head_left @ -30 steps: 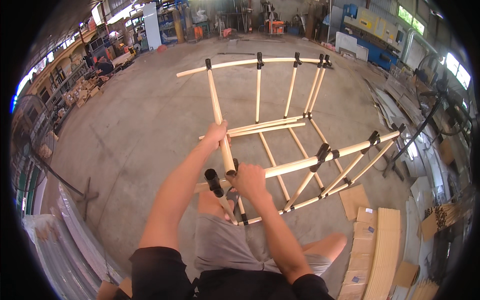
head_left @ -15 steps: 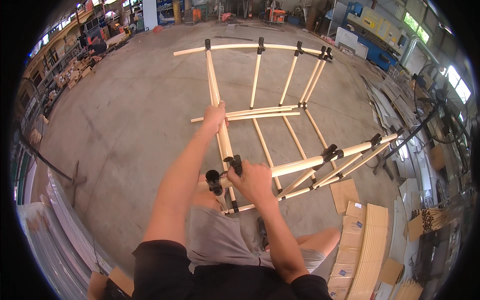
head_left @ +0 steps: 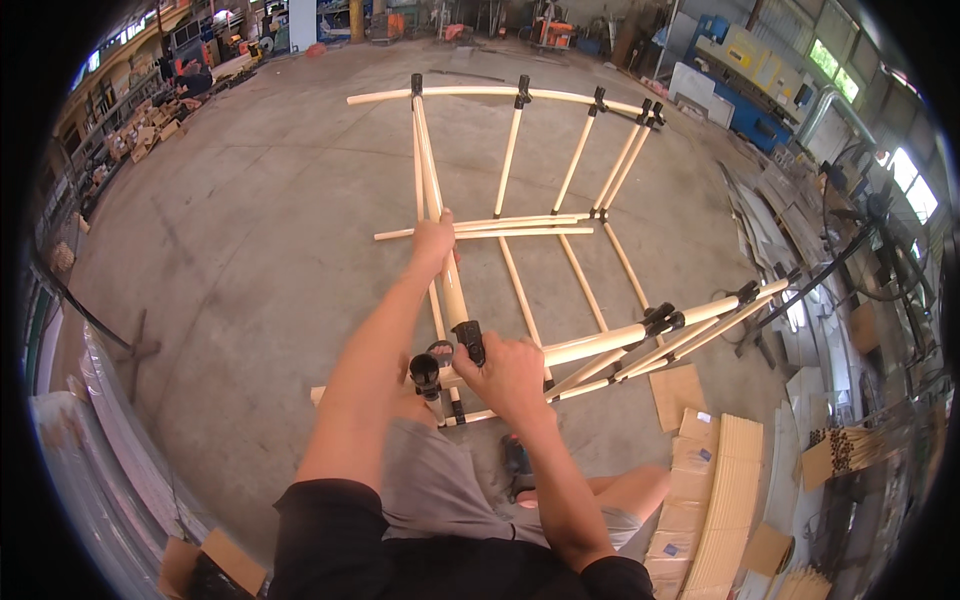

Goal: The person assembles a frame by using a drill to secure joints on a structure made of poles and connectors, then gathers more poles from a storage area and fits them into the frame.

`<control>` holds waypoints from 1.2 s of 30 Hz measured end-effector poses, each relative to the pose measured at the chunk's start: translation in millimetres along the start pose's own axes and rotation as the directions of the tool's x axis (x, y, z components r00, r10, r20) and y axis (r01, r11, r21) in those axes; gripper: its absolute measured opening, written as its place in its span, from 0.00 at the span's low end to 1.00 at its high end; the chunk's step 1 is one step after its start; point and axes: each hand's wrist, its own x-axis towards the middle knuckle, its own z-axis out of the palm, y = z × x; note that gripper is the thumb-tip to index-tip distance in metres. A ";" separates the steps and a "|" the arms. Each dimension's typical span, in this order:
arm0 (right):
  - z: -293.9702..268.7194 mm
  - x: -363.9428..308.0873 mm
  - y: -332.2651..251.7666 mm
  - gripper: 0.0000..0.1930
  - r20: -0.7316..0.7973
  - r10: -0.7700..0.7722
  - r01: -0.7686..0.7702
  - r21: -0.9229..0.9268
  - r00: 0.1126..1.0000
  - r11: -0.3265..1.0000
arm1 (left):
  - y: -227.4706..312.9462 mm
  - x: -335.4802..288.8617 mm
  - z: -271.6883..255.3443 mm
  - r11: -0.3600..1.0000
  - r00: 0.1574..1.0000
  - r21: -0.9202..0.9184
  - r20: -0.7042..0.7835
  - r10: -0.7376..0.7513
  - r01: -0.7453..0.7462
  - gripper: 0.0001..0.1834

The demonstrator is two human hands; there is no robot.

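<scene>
A frame of cream pipes and black joints stands on the floor in front of me. My left hand is wrapped round a long cream crosspiece pipe that runs from the far rail toward me. At the pipe's near end is a black pipe joint, and my right hand grips it with thumb and fingers over the near rail. Just left of it, another black joint tops an upright with its round opening showing. Part of the near rail is hidden behind my hand and forearm.
Loose cream pipes lie across the frame's middle. A dark hand tool is on the floor by my legs. Lower right are cardboard and a bundle of cream pipes; wrapped lengths lie lower left.
The crosspiece's near end, earlier apart beside the joint with its open mouth showing, now meets the joint under my right hand. My left hand has shifted slightly, still on the pipe.
</scene>
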 end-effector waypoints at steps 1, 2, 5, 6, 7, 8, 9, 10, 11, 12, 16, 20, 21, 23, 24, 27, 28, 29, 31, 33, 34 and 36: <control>-2.4 2.8 -0.3 0.18 0.014 0.012 -0.012 0.005 1.000 1.000 | 3.5 0.9 -0.7 1.000 1.000 0.006 0.018 0.017 -0.017 0.26; -3.8 3.9 -0.6 0.18 0.027 0.017 -0.018 0.007 0.999 1.000 | 5.9 1.1 -1.7 0.999 0.999 0.005 0.034 0.036 -0.036 0.26; -0.3 -1.3 -0.2 0.18 0.020 0.013 -0.014 0.040 1.000 0.999 | 4.5 -1.6 -2.5 1.000 1.000 -0.002 -0.003 -0.001 0.001 0.26; -0.2 -2.2 -0.9 0.18 0.026 0.017 -0.018 0.046 1.000 0.999 | 3.5 -1.3 -3.4 1.000 1.000 -0.009 0.007 -0.010 0.010 0.25; -0.5 -2.6 -1.8 0.18 0.032 0.020 -0.022 0.052 0.999 0.998 | 2.7 -0.9 -4.4 1.000 1.000 -0.017 0.016 -0.019 0.019 0.25; -1.7 -1.4 -2.0 0.18 0.035 0.023 -0.025 0.053 0.999 0.998 | 6.3 -2.4 -4.0 0.999 0.999 -0.028 0.030 -0.024 0.025 0.25; -2.4 -0.4 -2.2 0.18 0.037 0.027 -0.029 0.055 0.999 0.998 | 11.1 -3.5 -1.0 0.998 0.999 -0.060 0.039 -0.028 0.030 0.25; -3.0 0.5 -2.5 0.18 0.040 0.030 -0.033 0.058 0.999 0.998 | 16.4 -4.4 3.8 0.995 0.998 -0.092 0.047 -0.032 0.036 0.25; -4.3 1.0 -2.8 0.18 0.044 0.030 -0.032 0.059 0.999 0.998 | 20.6 -7.0 5.9 0.991 0.998 -0.127 0.053 -0.036 0.042 0.25; -4.7 1.0 -3.4 0.18 0.045 0.024 -0.026 0.047 0.999 0.999 | 17.4 -4.5 4.8 0.993 0.998 -0.113 0.048 -0.031 0.037 0.25; -4.9 1.3 -0.7 0.18 0.039 0.009 -0.010 0.023 0.999 1.000 | 13.2 -3.7 1.6 0.996 0.997 -0.083 0.064 -0.039 0.044 0.24; -2.1 0.0 -0.7 0.18 0.023 0.011 -0.012 0.035 1.000 0.999 | 12.5 -4.9 -1.2 0.994 0.995 -0.095 0.094 -0.036 0.045 0.23; -1.7 0.7 -0.6 0.18 0.035 0.015 -0.016 0.036 0.999 0.999 | 11.4 -5.2 -1.4 0.996 0.995 -0.084 0.092 -0.035 0.043 0.23; -1.8 2.5 -0.6 0.19 0.057 0.021 -0.024 0.038 0.998 0.999 | 8.8 -6.6 -2.2 0.997 0.996 -0.060 0.087 -0.032 0.038 0.23; -1.6 2.1 -0.5 0.19 0.063 0.024 -0.027 0.044 0.998 0.999 | 7.1 -7.3 -2.7 0.998 0.996 -0.057 0.089 -0.030 0.035 0.23; 0.9 3.2 -1.5 0.19 0.043 0.033 -0.035 0.057 0.999 0.998 | 3.9 -7.8 -6.1 0.998 0.995 -0.057 0.094 -0.014 0.020 0.22; 3.4 3.8 -1.4 0.19 0.018 0.038 -0.039 0.055 0.999 0.998 | 1.9 -8.0 -6.2 0.998 0.995 -0.069 0.097 -0.007 0.014 0.22; 5.9 4.4 -1.6 0.19 -0.008 0.046 -0.046 0.053 0.999 0.998 | 1.5 -9.7 -6.2 0.997 0.995 -0.078 0.101 -0.001 0.009 0.22; 6.4 7.4 -3.6 0.20 -0.016 0.106 -0.105 0.036 0.994 0.994 | 0.5 -12.5 -4.5 0.997 0.995 -0.080 0.101 0.001 0.007 0.23; 9.0 9.0 -6.9 0.20 -0.033 0.148 -0.147 0.023 0.989 0.989 | -0.5 -16.9 -5.7 0.997 0.995 -0.077 0.104 0.007 0.001 0.22; 10.4 11.2 -6.9 0.20 -0.051 0.157 -0.156 0.016 0.986 0.988 | -0.2 -18.0 -5.8 0.997 0.994 -0.077 0.109 0.017 -0.009 0.22; 11.3 15.0 -8.6 0.20 -0.079 0.174 -0.175 -0.004 0.982 0.985 | -3.4 -21.5 -9.1 0.997 0.992 -0.080 0.123 0.020 -0.010 0.22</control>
